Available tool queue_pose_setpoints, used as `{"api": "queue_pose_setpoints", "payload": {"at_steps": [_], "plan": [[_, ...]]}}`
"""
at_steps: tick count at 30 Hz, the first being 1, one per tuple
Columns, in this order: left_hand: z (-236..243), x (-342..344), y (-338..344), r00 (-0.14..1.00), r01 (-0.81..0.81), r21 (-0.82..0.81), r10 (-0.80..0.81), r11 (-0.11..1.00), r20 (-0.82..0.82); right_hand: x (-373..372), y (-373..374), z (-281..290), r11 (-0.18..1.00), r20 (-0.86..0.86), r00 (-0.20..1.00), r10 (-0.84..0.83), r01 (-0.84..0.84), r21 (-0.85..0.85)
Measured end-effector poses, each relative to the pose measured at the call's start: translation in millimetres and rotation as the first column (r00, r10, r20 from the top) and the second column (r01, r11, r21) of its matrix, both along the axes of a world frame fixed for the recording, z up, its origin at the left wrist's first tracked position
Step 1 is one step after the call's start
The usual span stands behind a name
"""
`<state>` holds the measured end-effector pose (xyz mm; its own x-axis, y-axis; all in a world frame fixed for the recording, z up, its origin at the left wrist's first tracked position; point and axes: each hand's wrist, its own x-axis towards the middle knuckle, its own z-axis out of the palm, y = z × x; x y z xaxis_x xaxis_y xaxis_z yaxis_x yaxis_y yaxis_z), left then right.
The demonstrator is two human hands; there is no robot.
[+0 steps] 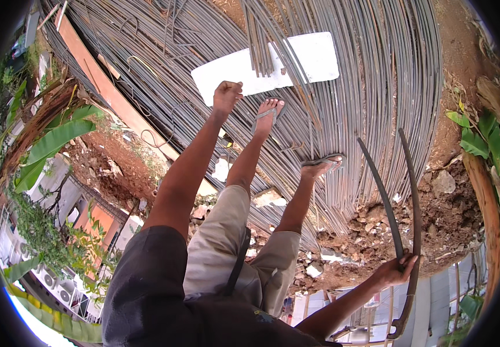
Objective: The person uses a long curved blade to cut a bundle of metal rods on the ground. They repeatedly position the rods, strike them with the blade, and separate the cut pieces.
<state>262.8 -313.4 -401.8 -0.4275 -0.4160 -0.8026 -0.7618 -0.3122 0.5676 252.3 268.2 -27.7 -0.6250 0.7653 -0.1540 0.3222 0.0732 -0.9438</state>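
My left hand (227, 97) is held out with its fingers curled in, over the near edge of a white foam board (316, 58); nothing shows sticking out of it. At the lower right my right hand (396, 270) is closed around two long dark metal bars (415, 208). Side by side, the bars rise from the grip toward the far side. One of them ends in a hook below the hand. Long steel rebars (371, 69) lie in a wide layer beneath my feet, and a short bundle of them (260, 52) crosses the foam board.
My feet (266, 118) in flip-flops stand on the rebars. An orange-brown plank (102, 87) runs along their left side. Broken soil and rubble (435, 202) lie at the right and nearer me. Banana plants (47, 147) grow on both sides.
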Motion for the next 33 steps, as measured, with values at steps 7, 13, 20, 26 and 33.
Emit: {"api": "queue_pose_setpoints", "payload": {"at_steps": [7,13,20,26,33], "plan": [[-66.8,-68.3,236.0,-0.231,0.901,-0.319,-0.947,-0.295,0.223,33.7,38.2,4.8,0.979,-0.106,0.992,-0.068,0.046,-0.197],[-103.5,-54.9,248.2,-0.636,0.573,-0.344,-0.669,-0.743,0.386,46.4,65.7,-3.2,0.96,-0.215,0.975,-0.062,-0.001,-0.279],[-90.4,-23.5,249.2,-0.741,0.432,-0.324,-0.536,-0.842,0.405,72.4,100.9,1.8,0.964,-0.222,0.972,-0.077,0.016,-0.266],[-133.1,-38.6,272.2,-0.627,0.576,-0.246,-0.615,-0.78,0.478,61.7,92.7,-8.0,0.96,-0.289,0.953,-0.092,0.008,-0.278],[-151.2,19.6,207.3,-0.728,0.478,-0.116,-0.466,-0.871,0.503,63.6,83.4,-6.9,0.959,-0.272,0.96,-0.065,-0.015,-0.282]]}}
